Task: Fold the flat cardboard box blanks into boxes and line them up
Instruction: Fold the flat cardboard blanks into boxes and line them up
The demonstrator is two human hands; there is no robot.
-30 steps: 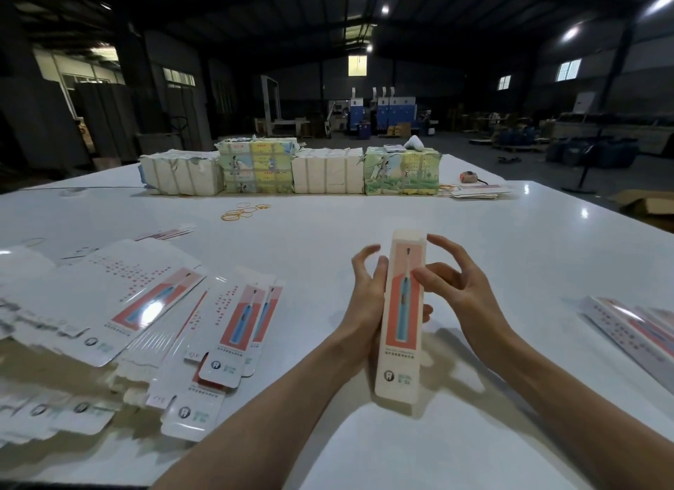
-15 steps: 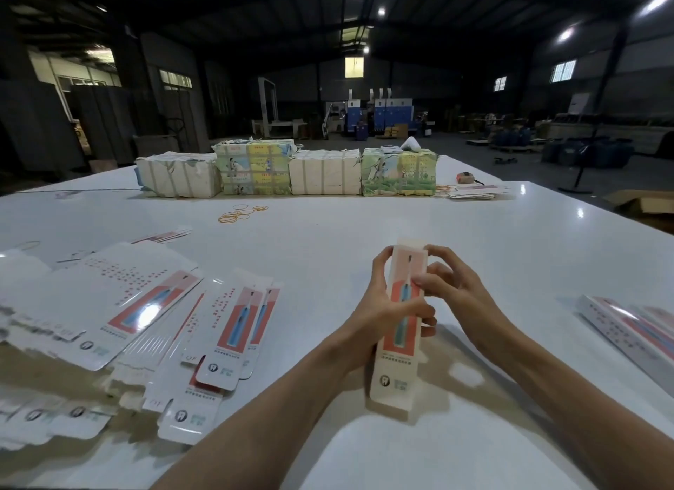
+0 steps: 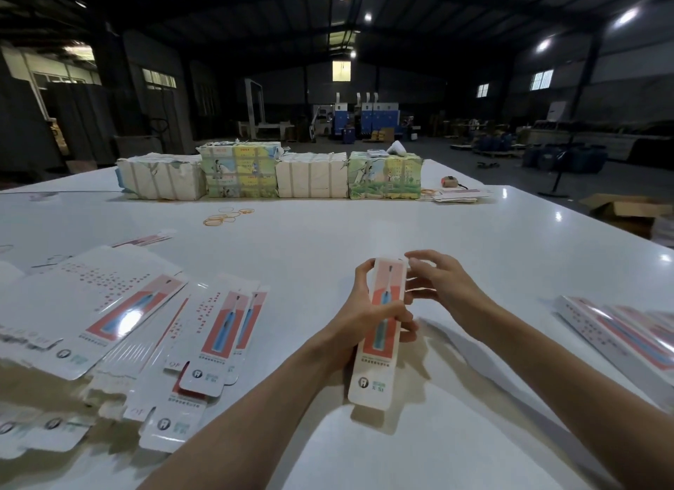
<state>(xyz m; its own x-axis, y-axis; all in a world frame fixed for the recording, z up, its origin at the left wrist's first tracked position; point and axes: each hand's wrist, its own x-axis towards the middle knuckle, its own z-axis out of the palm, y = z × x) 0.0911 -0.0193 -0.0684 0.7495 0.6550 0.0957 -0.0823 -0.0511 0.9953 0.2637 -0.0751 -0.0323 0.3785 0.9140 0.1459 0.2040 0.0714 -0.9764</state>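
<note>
- Standing nearly upright over the white table (image 3: 474, 252), a long, narrow box (image 3: 387, 289) printed with a blue toothbrush on red is gripped around its middle by the left hand (image 3: 368, 318), fingers wrapped across the front.
- Bent fingertips of the right hand (image 3: 445, 289) are set against the box's upper right edge; whether that end is pinched cannot be told.
- The box's white lower end is seen close above the table, though contact cannot be made out.
- Flat blanks (image 3: 219, 329) of the same print are spread in a loose, overlapping heap at the left, near the front edge.
- Folded boxes (image 3: 620, 332) are laid side by side at the right edge.
- Four strapped bundles (image 3: 270, 176) are lined up along the far side, two white and two coloured.
- Rubber bands (image 3: 226, 216) are scattered just in front of the bundles.
- An open carton (image 3: 627, 212) is seen on the floor beyond the table's right side.
</note>
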